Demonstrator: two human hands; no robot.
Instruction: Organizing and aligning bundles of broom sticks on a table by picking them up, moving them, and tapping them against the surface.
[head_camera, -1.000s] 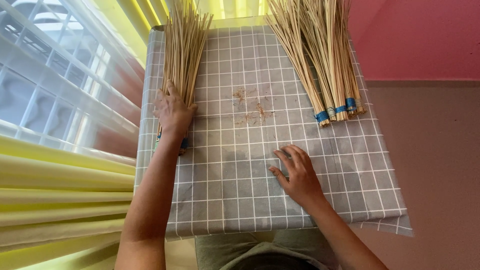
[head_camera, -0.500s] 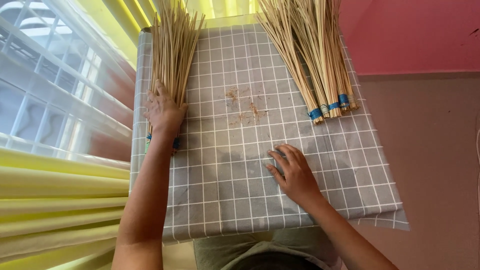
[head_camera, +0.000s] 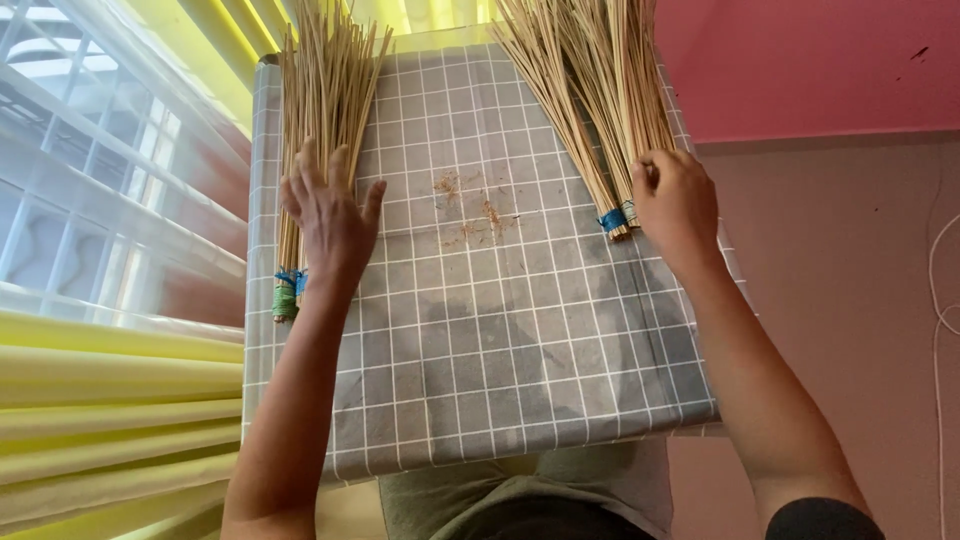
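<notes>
Seen from above: a table under a grey checked cloth (head_camera: 480, 370) with thin white grid lines. Along the left edge, a bundle of pale straw sticks (head_camera: 318, 120), fanned toward the far left corner, butt ends bound with blue and green wrapping (head_camera: 286, 294) near the middle of that edge. Left hand (head_camera: 330, 218) laid flat on this bundle, palm down, fingers spread apart and stretched along the sticks, thumb out over the cloth, clamped on nothing. At the far right corner, a second, thicker bundle of sticks (head_camera: 590, 90), running in from the far edge, lower ends tied with a blue band (head_camera: 613, 218) close to the right edge. Right hand (head_camera: 676, 205) resting at those tied ends, touching the sticks, fingers curled in together; grip on the sticks impossible to tell from this angle. In the middle of the cloth, between the two bundles, a small scatter of brown crumbs (head_camera: 470, 215). Beyond the left edge, yellow curtain folds (head_camera: 110, 400) and a window grille (head_camera: 90, 150); beyond the right edge, a pink wall (head_camera: 820, 60) above a dull pinkish floor (head_camera: 840, 300).
</notes>
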